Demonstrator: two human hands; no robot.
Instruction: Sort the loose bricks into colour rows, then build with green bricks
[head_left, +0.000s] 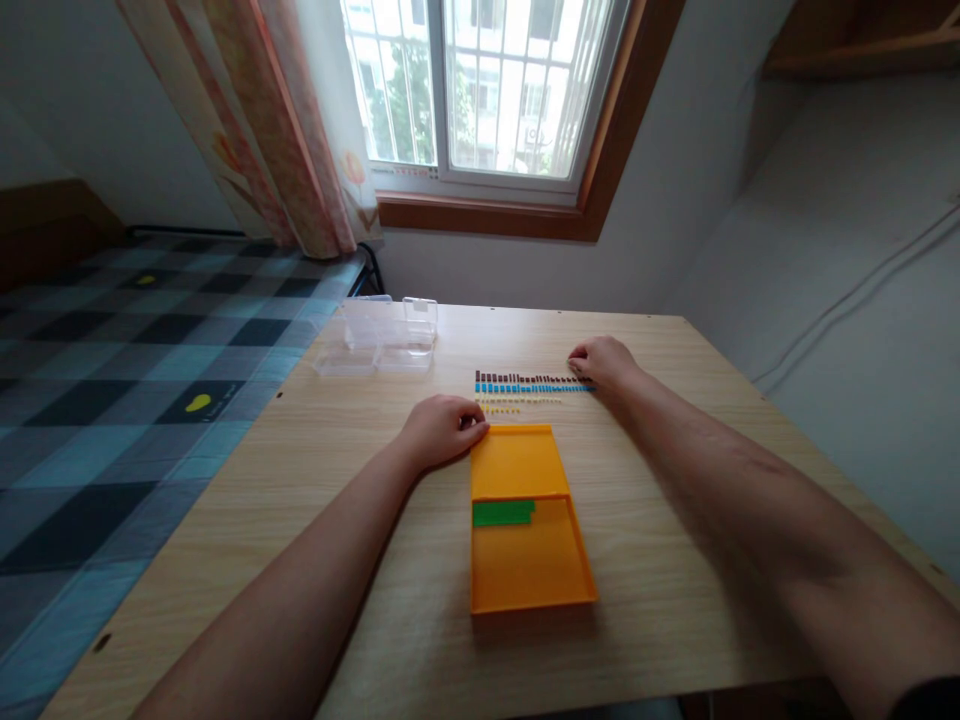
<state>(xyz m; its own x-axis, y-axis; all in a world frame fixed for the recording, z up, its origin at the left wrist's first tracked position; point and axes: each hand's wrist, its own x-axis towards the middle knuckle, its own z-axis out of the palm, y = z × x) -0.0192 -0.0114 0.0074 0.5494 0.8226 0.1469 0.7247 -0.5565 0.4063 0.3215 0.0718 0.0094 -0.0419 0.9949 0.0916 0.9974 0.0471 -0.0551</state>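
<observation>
An open orange plastic box [525, 570] lies on the table, with a green strip-like piece [502, 514] inside its near half. My left hand [446, 432] is curled at the box's far left corner, thumb and fingertips closed against it. Beyond the box, small pieces lie in rows: dark brown [499, 377], blue [506, 388], pale [521, 401] and yellow [501, 410]. At the right end of the brown and blue rows is my right hand [606, 362], thumb and forefinger pinched together. Whatever may be between those fingertips is too small to make out.
Clear plastic containers [390, 335] stand at the far left of the wooden table [637, 640]. A bed with a checked cover [150, 350] adjoins the left edge. Behind are a curtain [277, 130] and a window [510, 90]; a wall [847, 300] borders the right side.
</observation>
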